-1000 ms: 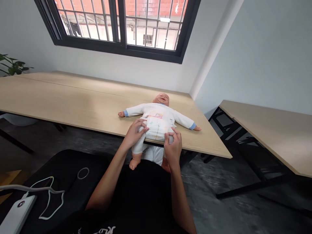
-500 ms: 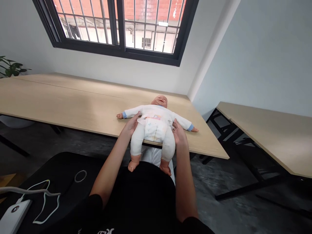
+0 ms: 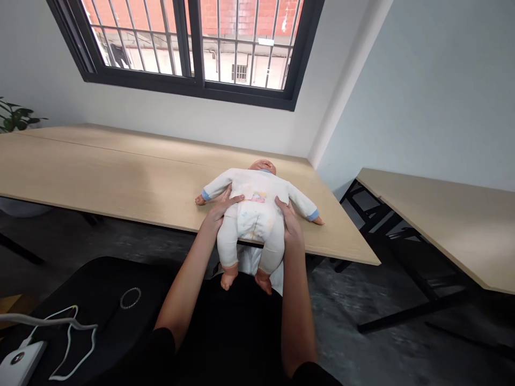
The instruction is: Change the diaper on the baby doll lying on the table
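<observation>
Left hand point(image 3: 220, 212) and right hand point(image 3: 288, 221) have closed in, fingers spread; both clasp the baby doll's point(image 3: 255, 214) waist.

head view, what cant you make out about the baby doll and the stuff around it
In the head view:
Doll's face: foreshortened, seen from the feet end.
Romper's print: too small to read.
White cloth under the legs: mostly hidden by them and the black top.
White device: cut off by the bottom-left edge.

Got both hands on a baby doll point(image 3: 257, 209) here, left hand point(image 3: 220, 210) and right hand point(image 3: 288, 220) wrapped around the sides of its white onesie point(image 3: 251, 187), legs sticking out past the worktop point(image 3: 120, 166) edge.
</observation>
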Motion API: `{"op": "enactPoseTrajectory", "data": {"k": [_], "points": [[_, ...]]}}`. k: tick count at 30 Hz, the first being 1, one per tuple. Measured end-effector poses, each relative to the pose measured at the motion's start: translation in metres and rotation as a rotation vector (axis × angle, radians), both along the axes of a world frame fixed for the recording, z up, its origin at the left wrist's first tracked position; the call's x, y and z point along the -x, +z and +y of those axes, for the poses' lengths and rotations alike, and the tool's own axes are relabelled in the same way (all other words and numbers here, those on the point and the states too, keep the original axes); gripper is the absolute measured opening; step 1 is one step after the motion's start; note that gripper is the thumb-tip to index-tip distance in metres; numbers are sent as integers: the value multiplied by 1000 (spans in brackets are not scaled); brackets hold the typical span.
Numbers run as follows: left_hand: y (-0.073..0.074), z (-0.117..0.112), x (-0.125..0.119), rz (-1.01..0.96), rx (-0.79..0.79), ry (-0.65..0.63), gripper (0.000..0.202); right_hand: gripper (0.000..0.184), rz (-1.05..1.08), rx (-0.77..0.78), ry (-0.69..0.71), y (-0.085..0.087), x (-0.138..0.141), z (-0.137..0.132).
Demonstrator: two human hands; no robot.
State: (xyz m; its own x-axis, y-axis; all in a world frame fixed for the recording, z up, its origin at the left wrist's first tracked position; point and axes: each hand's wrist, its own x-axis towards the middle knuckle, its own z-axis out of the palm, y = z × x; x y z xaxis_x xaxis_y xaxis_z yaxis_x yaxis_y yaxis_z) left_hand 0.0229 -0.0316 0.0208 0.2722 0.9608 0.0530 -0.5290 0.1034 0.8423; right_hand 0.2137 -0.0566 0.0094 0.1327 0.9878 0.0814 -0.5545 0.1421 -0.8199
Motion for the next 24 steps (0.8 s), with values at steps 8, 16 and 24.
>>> {"op": "enactPoseTrajectory", "data": {"k": [8,16,24], "points": [[16,-42,-2,-5,-188,43,117,79,-47,-193,-40,23,-6,-38],[38,-81,7,102,-390,44,119,99,39,-240,-159,30,-3,-74],[45,-130,2,357,-378,-18,67,98,-157,-225,-276,-4,-65,-99]]}}
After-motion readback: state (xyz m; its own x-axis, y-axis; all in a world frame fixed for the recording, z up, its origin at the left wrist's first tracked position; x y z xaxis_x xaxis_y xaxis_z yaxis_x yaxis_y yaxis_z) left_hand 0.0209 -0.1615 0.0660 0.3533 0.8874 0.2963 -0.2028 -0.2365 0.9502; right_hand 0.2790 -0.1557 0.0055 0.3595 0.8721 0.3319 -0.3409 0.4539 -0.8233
